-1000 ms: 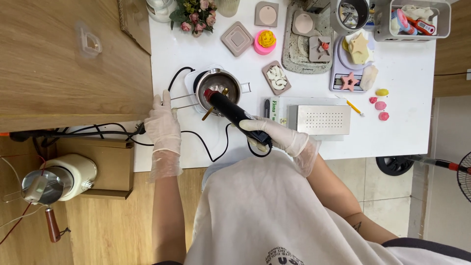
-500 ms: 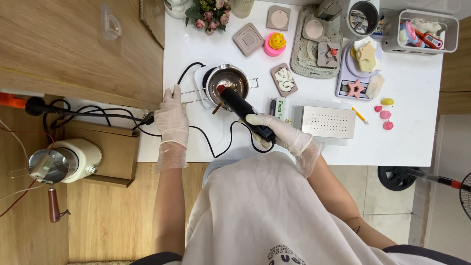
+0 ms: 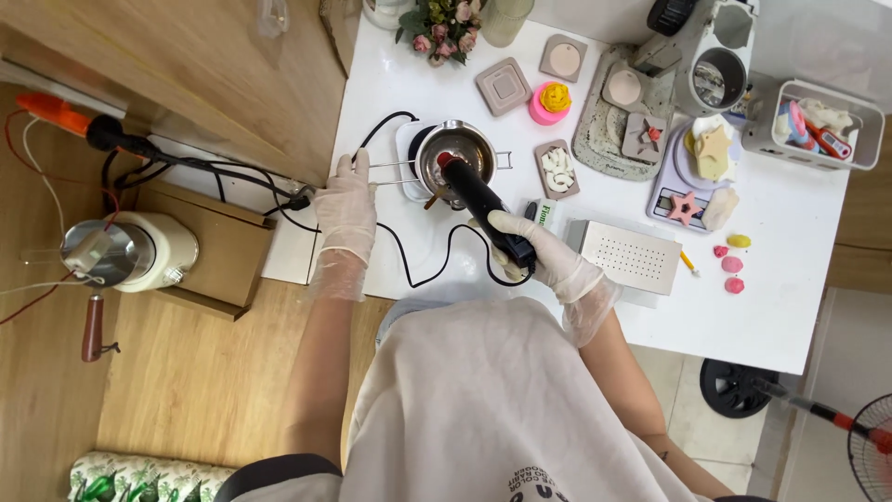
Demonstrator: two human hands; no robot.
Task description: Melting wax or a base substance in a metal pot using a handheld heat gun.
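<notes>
We take the small steel pot [image 3: 452, 154] as our landmark; it sits on a white hot plate [image 3: 409, 149] near the back left of the white desk [image 3: 799, 307]. Our right hand [image 3: 539, 253], in a thin clear glove, is closed around the handle of a black heat gun [image 3: 483, 197], the fingers [image 3: 506, 223] wrapped tight on the grip. The gun slants up and to the left from that hand, and its red tip sits over the pot's opening. Its black cord [image 3: 423, 265] loops across the desk in front of the pot.

Our left hand [image 3: 346, 212], also gloved, lies to the left of the pot at the end of the pot's wire handle [image 3: 390, 172]. The fingers [image 3: 348, 172] are stretched nearly straight and close together, their tips touching or just at the wire; we cannot tell whether they grip it.

Just right of the pot lies a small brown mould [image 3: 557, 169] with white pieces in it. Behind that stand a pink mould with a yellow top [image 3: 550, 102] and a square grey mould [image 3: 504, 86]. Farther right of the pot is a scale [image 3: 683, 191] carrying a pink star, and in front of it a perforated metal box [image 3: 623, 256]. Well left of the pot, off the desk, a cream-coloured pot [image 3: 130, 253] rests on a brown box.
</notes>
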